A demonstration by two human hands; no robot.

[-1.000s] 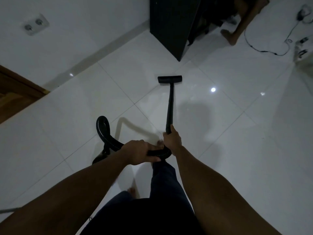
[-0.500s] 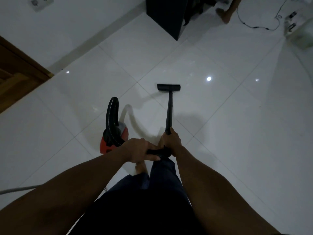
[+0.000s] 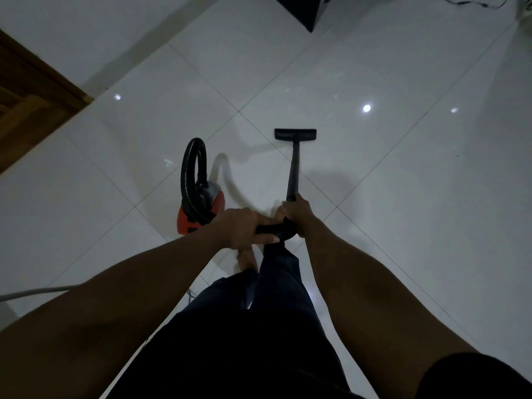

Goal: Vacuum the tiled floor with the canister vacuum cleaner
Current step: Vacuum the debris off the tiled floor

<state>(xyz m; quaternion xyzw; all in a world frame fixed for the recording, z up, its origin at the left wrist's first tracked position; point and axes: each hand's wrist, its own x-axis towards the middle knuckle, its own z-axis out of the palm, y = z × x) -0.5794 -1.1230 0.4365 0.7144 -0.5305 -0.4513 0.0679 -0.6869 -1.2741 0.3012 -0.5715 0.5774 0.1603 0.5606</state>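
- Head view, nearest first: dark trouser legs (image 3: 276, 298) and a bare foot (image 3: 247, 259) stand on the glossy white tiled floor (image 3: 403, 197), with a pale cord (image 3: 31, 292) trailing off its left edge.
- Just ahead, the left hand (image 3: 240, 228) has its fingers curled fully round the black ribbed hose (image 3: 191, 174) where it bends into the handle; the right hand (image 3: 296, 216) is wrapped tight about the base of the slim black wand (image 3: 293, 174). Neither hand has any slack in its grip.
- Left of the hands, the small red-and-black canister vacuum cleaner (image 3: 201, 208) sits on the tiles, its hose looping up over it.
- Farther out, the flat black floor nozzle (image 3: 295, 134) lies beside a crossing of grout lines, apparently flat on the tile.
- Farthest, a dark cabinet corner (image 3: 302, 10) stands near the floor's top edge, and brown wooden trim (image 3: 28, 90) at its left edge.
- To do this stroke well, I judge the nozzle should stay flat, passes overlap, and the left hand should feed hose so the canister follows without tipping.
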